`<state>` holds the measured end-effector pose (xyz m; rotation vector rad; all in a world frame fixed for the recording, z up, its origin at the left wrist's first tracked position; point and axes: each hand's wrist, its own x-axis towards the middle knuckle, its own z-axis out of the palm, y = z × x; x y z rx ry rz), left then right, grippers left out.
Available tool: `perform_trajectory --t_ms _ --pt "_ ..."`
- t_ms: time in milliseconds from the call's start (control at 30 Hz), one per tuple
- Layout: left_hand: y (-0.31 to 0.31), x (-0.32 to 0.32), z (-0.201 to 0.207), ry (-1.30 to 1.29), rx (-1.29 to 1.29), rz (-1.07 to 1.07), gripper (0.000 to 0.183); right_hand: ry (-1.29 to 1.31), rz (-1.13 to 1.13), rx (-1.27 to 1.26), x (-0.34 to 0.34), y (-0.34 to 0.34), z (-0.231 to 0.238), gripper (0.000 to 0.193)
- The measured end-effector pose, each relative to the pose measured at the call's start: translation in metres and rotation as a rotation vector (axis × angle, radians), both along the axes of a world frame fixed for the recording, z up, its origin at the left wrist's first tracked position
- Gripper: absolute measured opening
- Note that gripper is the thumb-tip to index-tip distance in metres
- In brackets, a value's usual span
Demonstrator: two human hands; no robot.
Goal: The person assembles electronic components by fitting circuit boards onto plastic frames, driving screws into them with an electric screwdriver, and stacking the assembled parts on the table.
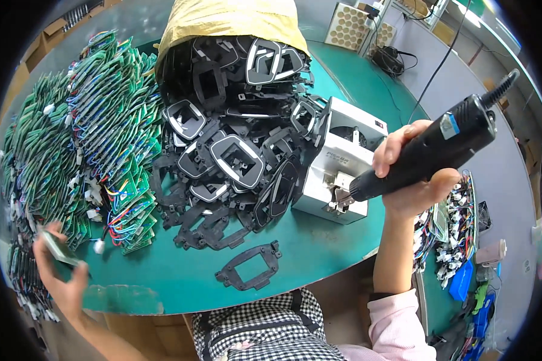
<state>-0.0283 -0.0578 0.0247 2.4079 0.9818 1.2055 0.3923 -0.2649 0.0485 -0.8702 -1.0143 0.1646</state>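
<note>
My right hand (412,195) is wrapped around a black electric screwdriver (445,141), its cord leaving the top end. The screwdriver's tip points down-left at the front of a white screw feeder (325,162); whether they touch I cannot tell. At the far left, my left hand (69,289) grips a small flat board (60,249) with a pale face and green edge, beside stacked green circuit boards (114,126) with coloured wires. A single black plastic frame (268,260) with a rectangular opening lies flat near the table's front edge.
A yellow sack (235,18) lies on its side at the back, black frames (223,231) spilling from its mouth, some with white-edged rims. Wired boards (454,240) and a blue bin (462,281) sit on the right. A black adapter (388,60) with cable lies at the back right.
</note>
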Motion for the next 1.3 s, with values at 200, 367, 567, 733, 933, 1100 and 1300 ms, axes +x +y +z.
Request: perform_trajectory --t_ms 200,367,567,733,933,1100,1300 --pt "-0.086 0.069 0.008 0.385 -0.129 -0.250 0.050 0.057 0.087 -0.043 0.002 0.011 -0.016 0.077" --pt "-0.119 0.122 -0.044 0.501 -0.253 -0.449 0.055 0.144 0.126 -0.083 -0.026 0.009 -0.033 0.078" --pt "-0.126 0.144 -0.061 0.558 -0.175 -0.421 0.050 0.205 0.262 -0.023 -0.071 0.028 -0.048 0.079" --pt "-0.127 0.153 -0.070 0.546 -0.144 -0.428 0.049 0.223 0.251 -0.093 -0.082 0.036 -0.057 0.080" --pt "-0.126 0.154 -0.072 0.540 -0.160 -0.433 0.049 0.230 0.272 -0.105 -0.085 0.042 -0.068 0.080" --pt "-0.126 0.155 -0.073 0.547 -0.171 -0.436 0.048 0.245 0.237 -0.114 -0.090 0.043 -0.070 0.080" --pt "-0.126 0.153 -0.076 0.553 -0.175 -0.423 0.047 0.174 0.231 -0.220 -0.094 0.045 -0.072 0.086"
